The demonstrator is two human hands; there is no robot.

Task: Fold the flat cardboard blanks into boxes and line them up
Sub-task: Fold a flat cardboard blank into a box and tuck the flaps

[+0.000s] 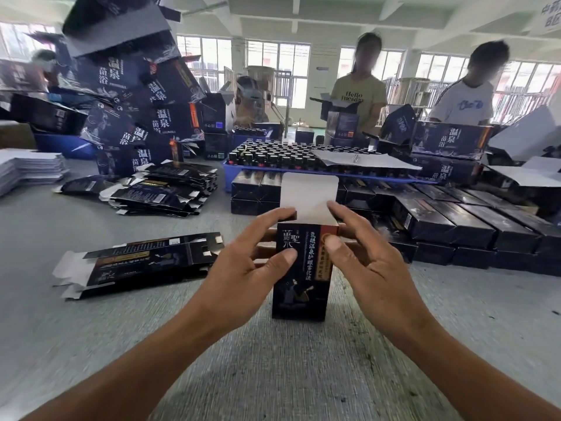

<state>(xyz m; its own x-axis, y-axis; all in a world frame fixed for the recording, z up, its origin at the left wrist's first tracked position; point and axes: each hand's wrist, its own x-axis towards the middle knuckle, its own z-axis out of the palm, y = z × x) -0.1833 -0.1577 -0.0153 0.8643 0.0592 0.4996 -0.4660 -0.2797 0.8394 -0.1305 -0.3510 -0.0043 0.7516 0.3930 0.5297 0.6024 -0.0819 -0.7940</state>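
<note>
Standing box (pixel 300 278), pinched between both hands' fingers (pixel 280 258)

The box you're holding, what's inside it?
Can't tell. The box stands upright with its white top flap open, but the left hand, right hand and front wall hide the inside.

Glossy black printed cardboard box (pixel 300 268), matt white inner flap (pixel 308 192), rough grey felt-like tabletop (pixel 273 369).

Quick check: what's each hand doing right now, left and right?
Left hand: holding the upright box, thumb on its front, fingers behind.
Right hand: holding the same box, thumb on its front, forefinger at the raised top flap.
</note>
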